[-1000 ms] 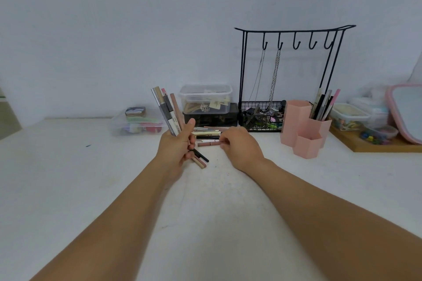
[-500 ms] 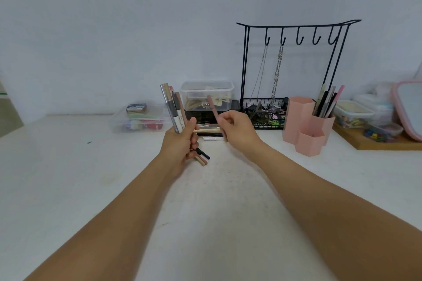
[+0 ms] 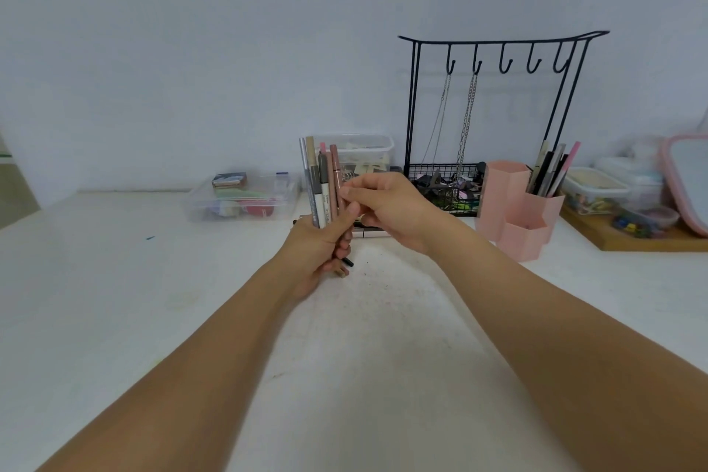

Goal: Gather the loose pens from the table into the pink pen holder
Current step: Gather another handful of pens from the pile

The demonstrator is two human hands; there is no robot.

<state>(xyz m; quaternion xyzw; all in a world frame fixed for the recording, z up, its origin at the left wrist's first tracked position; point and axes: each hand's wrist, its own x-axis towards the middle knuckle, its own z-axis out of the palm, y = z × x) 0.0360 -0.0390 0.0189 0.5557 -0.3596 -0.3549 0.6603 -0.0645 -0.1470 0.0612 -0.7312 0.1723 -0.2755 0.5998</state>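
Head view: right hand (image 3: 387, 209) is now pinching a brown pen (image 3: 336, 180) into left hand's (image 3: 320, 253) gripped bundle (image 3: 320, 188), left of the pink pen holder (image 3: 515, 203); gathering is progressing.

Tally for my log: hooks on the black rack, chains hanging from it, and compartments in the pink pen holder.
Hooks: 5
Chains: 2
Compartments: 3
Total: 10

White table (image 3: 383, 376) — holder (image 3: 513, 203), boxes (image 3: 241, 199)
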